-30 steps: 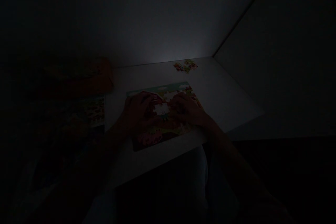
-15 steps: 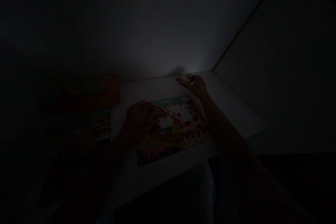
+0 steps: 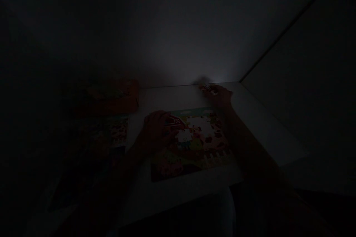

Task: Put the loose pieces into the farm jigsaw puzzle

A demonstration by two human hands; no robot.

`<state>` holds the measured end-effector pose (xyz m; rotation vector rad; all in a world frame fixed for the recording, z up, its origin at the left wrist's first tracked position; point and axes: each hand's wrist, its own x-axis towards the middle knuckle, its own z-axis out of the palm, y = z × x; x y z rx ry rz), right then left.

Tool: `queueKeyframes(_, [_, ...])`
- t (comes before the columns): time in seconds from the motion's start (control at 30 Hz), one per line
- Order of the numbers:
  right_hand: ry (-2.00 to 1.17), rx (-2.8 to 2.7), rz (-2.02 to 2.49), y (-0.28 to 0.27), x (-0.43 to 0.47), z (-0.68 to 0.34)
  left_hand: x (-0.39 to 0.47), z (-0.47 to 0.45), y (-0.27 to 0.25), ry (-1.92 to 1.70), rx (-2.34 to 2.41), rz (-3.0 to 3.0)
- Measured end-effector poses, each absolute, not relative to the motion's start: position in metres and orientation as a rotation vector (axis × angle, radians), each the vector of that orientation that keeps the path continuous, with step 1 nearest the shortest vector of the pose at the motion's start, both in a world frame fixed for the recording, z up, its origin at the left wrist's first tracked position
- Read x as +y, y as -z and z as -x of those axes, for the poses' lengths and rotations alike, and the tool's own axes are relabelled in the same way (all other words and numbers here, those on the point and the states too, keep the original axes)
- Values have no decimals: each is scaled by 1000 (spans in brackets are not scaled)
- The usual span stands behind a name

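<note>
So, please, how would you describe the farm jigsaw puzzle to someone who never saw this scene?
Start at the white table. The farm jigsaw puzzle lies there, near the middle of the view, with the left hand over its left side. Unlike the picture sheet and orange box to its left, it shows jagged white gaps.

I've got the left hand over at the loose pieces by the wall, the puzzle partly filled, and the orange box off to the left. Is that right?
Wrong hand: the head view shows the right hand at the loose pieces; the partly filled puzzle and the orange box are as you say.
</note>
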<state>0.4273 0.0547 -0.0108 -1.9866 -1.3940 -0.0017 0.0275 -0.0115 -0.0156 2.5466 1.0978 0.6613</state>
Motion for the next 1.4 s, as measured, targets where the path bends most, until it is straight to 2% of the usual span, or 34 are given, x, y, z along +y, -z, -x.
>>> queueKeyframes(0.17, [-557, -1311, 1314, 9, 54, -428, -14, -28, 9, -633, 1152, -2522])
queueKeyframes(0.23, [-641, -1308, 1204, 7, 56, -422, -16, -28, 7, -642, 1179, -2524])
queueKeyframes(0.6, [-768, -1525, 970, -24, 37, -379, -12, -18, 8, -627, 1267, -2585])
queueKeyframes(0.8, [-851, -1744, 959, -16, -2, -360, -6, -18, 8, -614, 1290, -2584])
queueKeyframes(1.03, [-929, -1868, 926, -4, 0, -347, -8, -20, 7, -644, 1362, -2557])
queueKeyframes(1.4, [-839, -1941, 926, -13, -9, -346, -1, -34, -2, -991, 1563, -2317])
